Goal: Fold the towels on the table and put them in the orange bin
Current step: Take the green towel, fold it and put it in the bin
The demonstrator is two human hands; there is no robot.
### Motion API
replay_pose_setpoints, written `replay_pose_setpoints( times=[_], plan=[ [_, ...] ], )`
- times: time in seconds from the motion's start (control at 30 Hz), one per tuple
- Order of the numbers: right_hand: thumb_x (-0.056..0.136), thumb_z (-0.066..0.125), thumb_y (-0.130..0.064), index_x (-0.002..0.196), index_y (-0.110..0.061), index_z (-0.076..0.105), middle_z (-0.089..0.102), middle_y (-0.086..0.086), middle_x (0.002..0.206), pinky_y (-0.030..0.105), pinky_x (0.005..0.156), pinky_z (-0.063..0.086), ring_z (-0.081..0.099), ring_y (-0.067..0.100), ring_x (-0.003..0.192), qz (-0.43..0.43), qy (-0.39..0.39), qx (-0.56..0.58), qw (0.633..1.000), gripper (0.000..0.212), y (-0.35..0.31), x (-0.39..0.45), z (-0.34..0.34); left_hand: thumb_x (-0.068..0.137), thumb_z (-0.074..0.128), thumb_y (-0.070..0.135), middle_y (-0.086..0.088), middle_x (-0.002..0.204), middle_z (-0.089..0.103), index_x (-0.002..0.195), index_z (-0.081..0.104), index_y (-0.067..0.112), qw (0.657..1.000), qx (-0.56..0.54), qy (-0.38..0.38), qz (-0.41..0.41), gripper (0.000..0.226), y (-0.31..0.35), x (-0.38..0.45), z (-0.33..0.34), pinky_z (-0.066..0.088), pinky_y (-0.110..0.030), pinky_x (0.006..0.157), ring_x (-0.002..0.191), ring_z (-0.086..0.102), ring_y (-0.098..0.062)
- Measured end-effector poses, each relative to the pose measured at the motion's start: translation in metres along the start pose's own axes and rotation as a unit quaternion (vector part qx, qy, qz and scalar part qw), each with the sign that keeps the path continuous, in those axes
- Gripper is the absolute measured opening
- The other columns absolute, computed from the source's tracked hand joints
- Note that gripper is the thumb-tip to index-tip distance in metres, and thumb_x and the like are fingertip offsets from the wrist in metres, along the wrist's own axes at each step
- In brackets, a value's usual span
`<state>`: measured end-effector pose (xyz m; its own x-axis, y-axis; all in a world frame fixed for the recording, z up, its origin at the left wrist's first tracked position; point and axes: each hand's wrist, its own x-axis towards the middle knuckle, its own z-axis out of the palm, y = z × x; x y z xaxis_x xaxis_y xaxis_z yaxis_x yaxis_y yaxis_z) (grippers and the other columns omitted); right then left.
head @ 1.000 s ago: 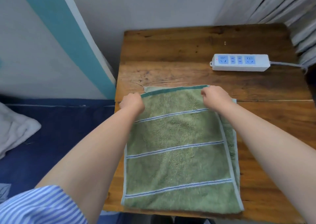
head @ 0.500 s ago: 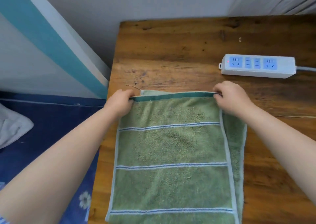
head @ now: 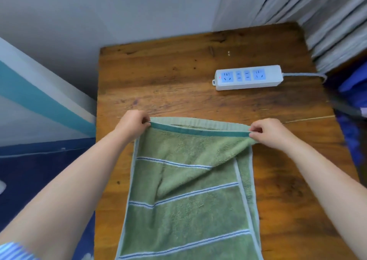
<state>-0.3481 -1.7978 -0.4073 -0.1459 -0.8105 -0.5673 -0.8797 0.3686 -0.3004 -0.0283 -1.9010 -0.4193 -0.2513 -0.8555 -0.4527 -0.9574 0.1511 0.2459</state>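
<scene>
We hold the green towel (head: 186,190) by its two far corners: the left hand (head: 132,123) pinches one corner and the right hand (head: 267,132) pinches the other, each grip closed on the cloth. The far edge is raised a little from the counter (head: 158,77), we think so that we can bring it toward us for a fold. The orange bin is not in view
</scene>
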Motion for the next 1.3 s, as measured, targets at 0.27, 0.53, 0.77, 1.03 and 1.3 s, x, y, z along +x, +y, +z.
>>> replay_pose_setpoints(
  times=[0.27, 0.53, 0.77, 1.03, 1.3],
  plan=[
    [0.088, 0.052, -0.007, 0.1, -0.002, 0.063, 0.051, 0.012, 0.119, 0.031, 0.09, 0.039, 0.045, 0.026, 0.112, 0.006, 0.082, -0.032, 0.996, 0.018, -0.013, 0.002, 0.031, 0.091, 0.051, 0.02, -0.016, 0.114, 0.047, 0.105, 0.055, 0.008, 0.996, 0.065, -0.027, 0.045, 0.019, -0.006, 0.011, 0.019, 0.038, -0.035, 0.089, 0.108, 0.042, -0.031],
    [0.085, 0.058, -0.014, 0.089, -0.01, 0.067, 0.061, 0.004, 0.084, 0.026, 0.067, 0.039, 0.052, 0.018, 0.077, -0.006, 0.06, 0.017, 0.998, 0.01, -0.012, 0.001, 0.003, 0.092, 0.051, 0.023, -0.004, 0.089, 0.058, 0.087, 0.051, 0.016, 0.996, -0.014, -0.057, 0.068, 0.009, -0.022, 0.005, -0.006, 0.038, -0.029, 0.068, 0.082, 0.05, -0.021],
    [0.086, 0.059, -0.012, 0.071, -0.024, 0.057, 0.056, -0.011, 0.075, 0.024, 0.066, 0.036, 0.051, 0.009, 0.076, -0.049, 0.062, 0.145, 0.986, 0.019, -0.016, -0.022, -0.022, 0.096, 0.039, 0.029, 0.003, 0.068, 0.043, 0.081, 0.035, 0.015, 0.996, 0.005, 0.003, 0.084, 0.021, -0.037, -0.027, -0.033, 0.028, -0.026, 0.049, 0.068, 0.044, -0.021],
    [0.088, 0.056, -0.011, 0.103, -0.012, 0.065, 0.061, 0.001, 0.096, 0.024, 0.08, 0.039, 0.053, 0.017, 0.091, -0.082, 0.062, 0.007, 0.995, 0.018, -0.049, -0.058, -0.059, 0.098, 0.035, 0.03, -0.008, 0.102, 0.062, 0.1, 0.052, 0.011, 0.974, 0.129, 0.062, 0.175, 0.026, -0.04, -0.071, -0.081, 0.038, -0.031, 0.076, 0.096, 0.05, -0.024],
    [0.083, 0.048, -0.002, 0.104, -0.004, 0.064, 0.062, 0.021, 0.11, 0.038, 0.086, 0.044, 0.051, 0.036, 0.109, -0.052, 0.373, -0.046, 0.925, 0.027, -0.138, -0.124, -0.143, 0.096, 0.043, 0.018, -0.026, 0.099, 0.059, 0.096, 0.055, -0.007, 0.934, 0.007, 0.326, 0.147, 0.027, 0.003, -0.13, -0.191, 0.035, -0.041, 0.084, 0.101, 0.049, -0.034]
  ],
)
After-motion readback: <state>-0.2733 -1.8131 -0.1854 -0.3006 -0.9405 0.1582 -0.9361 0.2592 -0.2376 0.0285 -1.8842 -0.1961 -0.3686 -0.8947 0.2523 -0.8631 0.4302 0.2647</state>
